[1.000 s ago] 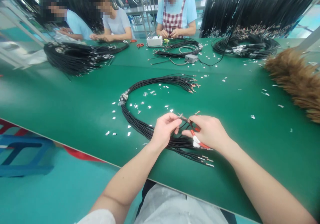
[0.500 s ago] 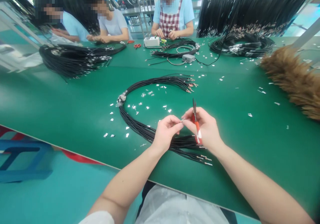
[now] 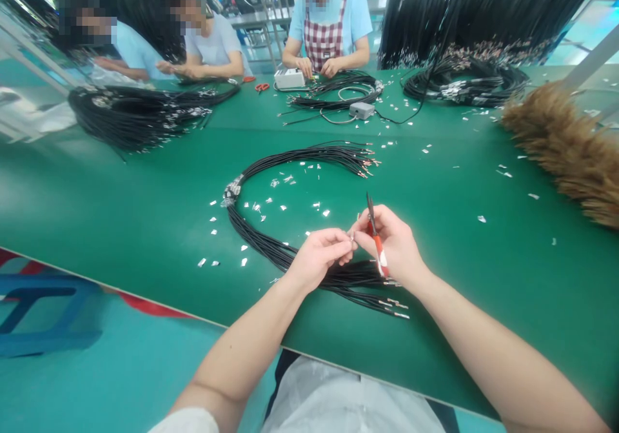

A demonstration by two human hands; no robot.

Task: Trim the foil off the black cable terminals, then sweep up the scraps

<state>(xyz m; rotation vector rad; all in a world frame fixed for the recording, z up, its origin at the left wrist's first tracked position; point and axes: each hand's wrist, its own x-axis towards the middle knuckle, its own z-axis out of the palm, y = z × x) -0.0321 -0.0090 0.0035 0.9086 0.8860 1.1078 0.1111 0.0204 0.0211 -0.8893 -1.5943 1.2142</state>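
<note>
My left hand (image 3: pixel 316 257) is closed in a pinch at a small pale piece (image 3: pixel 352 239), too small to name, where the fingertips of both hands meet. Small red-handled scissors (image 3: pixel 380 250) rest in my right hand (image 3: pixel 401 246), blades pointing away from me, while its thumb and forefinger pinch beside the left fingertips. Below both hands, a C-shaped bundle of black cables (image 3: pixel 258 238) lies on the green table (image 3: pixel 159 226). Clear wrapping (image 3: pixel 233 191) binds it at the left bend. Copper-coloured ends show at its far tip, silvery ends near my right wrist.
White scraps (image 3: pixel 284 208) are scattered about. Farther back lie cable coils (image 3: pixel 130 113), a grey box (image 3: pixel 362 110), a white box (image 3: pixel 290 78) and red-handled scissors (image 3: pixel 262 87). A brown fluffy duster (image 3: pixel 561 149) is at right. Several co-workers sit across; a blue stool (image 3: pixel 48 342) stands lower left.
The scissors in my right hand have tilted slightly. My fingertips have shifted a little at the pinch, and a pale bit now shows above them. The view has moved slightly.
</note>
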